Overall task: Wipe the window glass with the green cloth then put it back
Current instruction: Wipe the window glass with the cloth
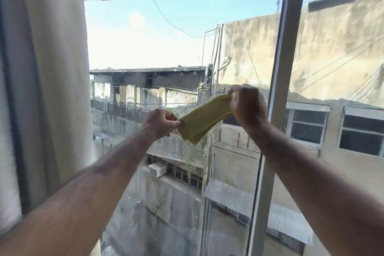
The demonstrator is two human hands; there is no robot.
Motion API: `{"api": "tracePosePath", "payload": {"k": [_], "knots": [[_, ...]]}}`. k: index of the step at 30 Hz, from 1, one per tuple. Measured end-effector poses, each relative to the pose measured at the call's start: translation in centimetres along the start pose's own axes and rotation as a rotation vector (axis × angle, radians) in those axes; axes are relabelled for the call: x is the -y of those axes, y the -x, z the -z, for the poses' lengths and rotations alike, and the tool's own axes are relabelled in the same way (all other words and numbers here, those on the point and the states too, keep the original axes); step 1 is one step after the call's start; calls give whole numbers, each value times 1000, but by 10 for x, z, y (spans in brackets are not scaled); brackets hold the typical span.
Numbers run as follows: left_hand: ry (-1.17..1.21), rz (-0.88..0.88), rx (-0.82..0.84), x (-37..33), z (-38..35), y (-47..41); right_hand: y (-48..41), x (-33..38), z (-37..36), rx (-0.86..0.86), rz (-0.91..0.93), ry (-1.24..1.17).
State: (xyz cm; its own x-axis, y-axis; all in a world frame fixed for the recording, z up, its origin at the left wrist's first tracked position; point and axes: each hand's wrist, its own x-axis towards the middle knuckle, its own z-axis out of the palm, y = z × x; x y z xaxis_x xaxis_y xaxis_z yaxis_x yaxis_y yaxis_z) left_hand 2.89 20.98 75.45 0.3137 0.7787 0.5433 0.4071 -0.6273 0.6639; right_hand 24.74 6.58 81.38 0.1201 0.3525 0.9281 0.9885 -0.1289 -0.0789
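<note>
Both hands are gripping the folded green cloth (204, 118) in front of the window glass (145, 48): the left hand (161, 122) is pinching its lower end between thumb and fingers, while the right hand (247, 104) is clasping the upper end, higher and nearer the white window frame (278, 89). Stretched on a slant between them, the cloth is hanging in the air, and whether it is touching the pane is unclear, with a pale curtain (52, 68) hanging at the left edge
</note>
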Motion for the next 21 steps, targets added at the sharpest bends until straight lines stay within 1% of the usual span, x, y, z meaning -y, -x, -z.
{"api": "tracePosePath", "payload": {"k": [2,4,7,8,9,10,11,13,14,15,16,18,19,21], "knots": [[-44,-51,-27,-9,-7,-11,-28,11,-5,-39,7,-24],[-179,-147,-27,-18,-14,-18,-42,23,-16,-57,-29,-52],[-641,-320,16,-22,-16,-24,-40,38,-43,-31,-100,-70],[-756,-361,3,-20,-13,-25,-35,41,-52,-37,-117,-79],[-796,-411,-39,-17,-10,-28,-31,44,-60,-61,-130,-98],[-777,-474,-107,-13,-4,-32,-25,47,-69,-96,-138,-127],[-735,-543,-209,-9,4,-36,-18,49,-78,-129,-144,-147],[-665,-679,-474,-2,22,-52,-1,55,-99,-159,-144,-122],[-658,-710,-589,3,30,-64,8,58,-109,-167,-139,-102],[-673,-697,-664,8,39,-77,15,60,-119,-183,-136,-92],[-695,-645,-679,15,46,-89,19,61,-127,-211,-128,-85],[-710,-543,-634,31,54,-106,19,57,-140,-276,-95,-48],[-718,-531,-622,39,55,-111,16,53,-145,-292,-67,-20],[-731,-555,-653,53,50,-119,4,45,-153,-296,21,45]]}}
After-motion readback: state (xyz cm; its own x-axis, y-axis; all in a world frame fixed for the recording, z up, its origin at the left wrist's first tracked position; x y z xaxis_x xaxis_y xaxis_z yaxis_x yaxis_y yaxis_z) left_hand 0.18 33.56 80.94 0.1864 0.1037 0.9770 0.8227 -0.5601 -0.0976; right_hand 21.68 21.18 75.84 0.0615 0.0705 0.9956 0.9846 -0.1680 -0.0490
